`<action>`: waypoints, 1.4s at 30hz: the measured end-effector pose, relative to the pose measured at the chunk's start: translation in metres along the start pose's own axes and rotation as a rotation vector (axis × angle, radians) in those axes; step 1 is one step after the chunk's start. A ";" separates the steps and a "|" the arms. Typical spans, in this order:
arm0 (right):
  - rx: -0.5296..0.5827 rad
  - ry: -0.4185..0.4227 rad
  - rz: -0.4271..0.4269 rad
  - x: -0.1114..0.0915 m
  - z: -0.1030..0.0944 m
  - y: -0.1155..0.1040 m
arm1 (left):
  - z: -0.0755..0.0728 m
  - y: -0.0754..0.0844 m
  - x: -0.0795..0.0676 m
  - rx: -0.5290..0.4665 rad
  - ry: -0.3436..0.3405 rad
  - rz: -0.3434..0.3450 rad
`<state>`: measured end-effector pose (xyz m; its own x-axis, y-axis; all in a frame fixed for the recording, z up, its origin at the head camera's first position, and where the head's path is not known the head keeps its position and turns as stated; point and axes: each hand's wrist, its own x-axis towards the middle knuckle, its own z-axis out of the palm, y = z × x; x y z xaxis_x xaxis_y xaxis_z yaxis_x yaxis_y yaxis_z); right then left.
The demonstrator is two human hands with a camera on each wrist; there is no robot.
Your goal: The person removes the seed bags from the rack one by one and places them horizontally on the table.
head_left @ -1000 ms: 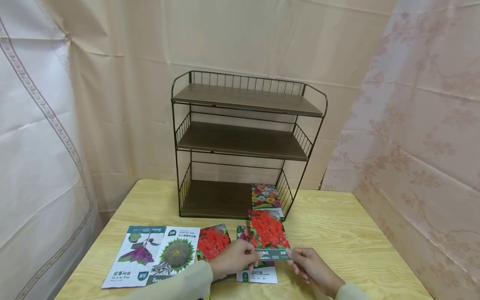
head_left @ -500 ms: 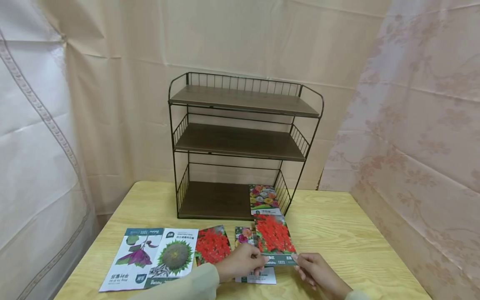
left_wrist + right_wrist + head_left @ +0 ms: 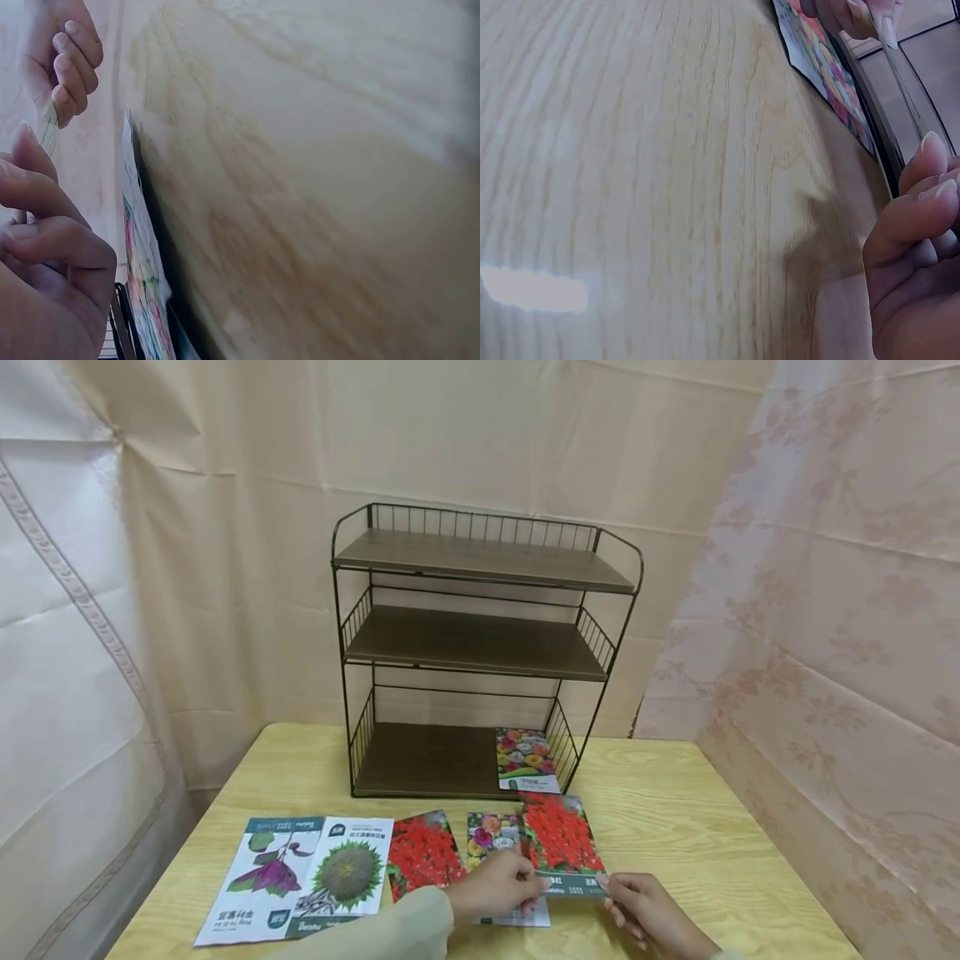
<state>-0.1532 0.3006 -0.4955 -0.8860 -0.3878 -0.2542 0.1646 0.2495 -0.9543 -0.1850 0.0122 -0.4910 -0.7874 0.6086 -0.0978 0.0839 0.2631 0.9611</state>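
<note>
Both hands hold a flower seed packet (image 3: 561, 833) with a red-blossom picture by its lower edge. My left hand (image 3: 501, 887) pinches the left corner; my right hand (image 3: 651, 912) pinches the right corner. In the right wrist view the held packet (image 3: 909, 94) appears edge-on, raised above the table. Partly beneath the left hand lies a packet with multicoloured flowers (image 3: 483, 842). To its left is another red-flower packet (image 3: 422, 852), its lower part hidden by the left arm. A sunflower packet (image 3: 348, 870) and a purple-leaf packet (image 3: 268, 878) lie farther left.
A three-tier rack (image 3: 472, 647) with dark boards and wire sides stands at the table's back. On its bottom board, at the right, lies a packet with colourful flowers (image 3: 525, 758), its lower edge near the board's front. Curtains hang behind and beside the wooden table (image 3: 675, 810).
Both hands have moved right with the red-flower packet, which uncovers more of the multicoloured packets on the table and on the rack. The head view has shifted slightly.
</note>
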 end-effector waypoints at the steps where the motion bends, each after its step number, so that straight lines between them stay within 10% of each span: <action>1: 0.003 0.000 0.005 -0.001 -0.001 0.001 | 0.001 0.000 0.001 0.002 0.004 0.000; 16: 0.020 0.032 0.081 -0.010 -0.016 0.013 | 0.016 0.004 0.011 0.145 -0.009 0.095; 42: 0.032 0.049 0.133 -0.016 -0.026 0.022 | 0.040 0.015 0.016 0.271 0.071 -0.048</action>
<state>-0.1464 0.3355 -0.5081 -0.8754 -0.3092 -0.3716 0.2951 0.2672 -0.9174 -0.1720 0.0562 -0.4886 -0.8347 0.5388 -0.1140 0.1979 0.4866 0.8509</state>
